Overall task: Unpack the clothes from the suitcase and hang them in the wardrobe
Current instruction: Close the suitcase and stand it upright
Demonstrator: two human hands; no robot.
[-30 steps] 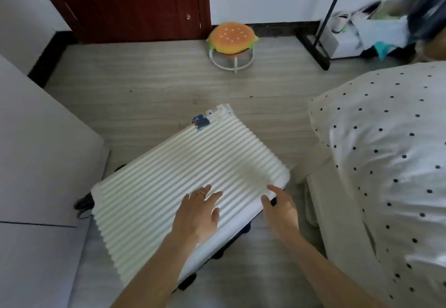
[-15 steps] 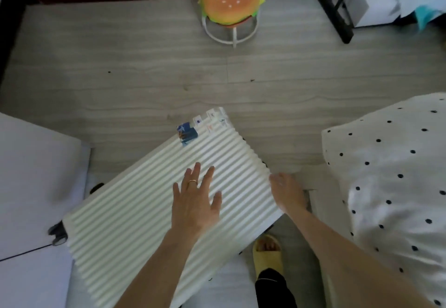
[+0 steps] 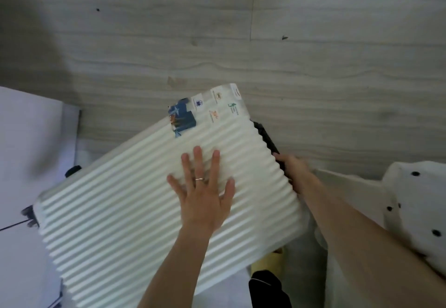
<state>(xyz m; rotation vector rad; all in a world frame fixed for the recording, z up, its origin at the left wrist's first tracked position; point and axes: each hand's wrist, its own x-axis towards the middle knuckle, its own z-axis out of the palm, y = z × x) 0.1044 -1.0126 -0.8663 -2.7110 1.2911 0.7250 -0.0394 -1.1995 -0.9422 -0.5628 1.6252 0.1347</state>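
Suitcase (image 3: 154, 201) still closed on floor (image 3: 241, 54): left hand (image 3: 202, 194) flat, grip apart, right hand (image 3: 293, 171) grip clamped on side edge; next, find zipper.

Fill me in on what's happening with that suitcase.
A person is bent over a white ribbed suitcase lying closed on the wood floor. The left hand is pressed flat on its shell, fingers spread. The right hand reaches to the dark right edge, perhaps the zipper. No clothes are out yet.
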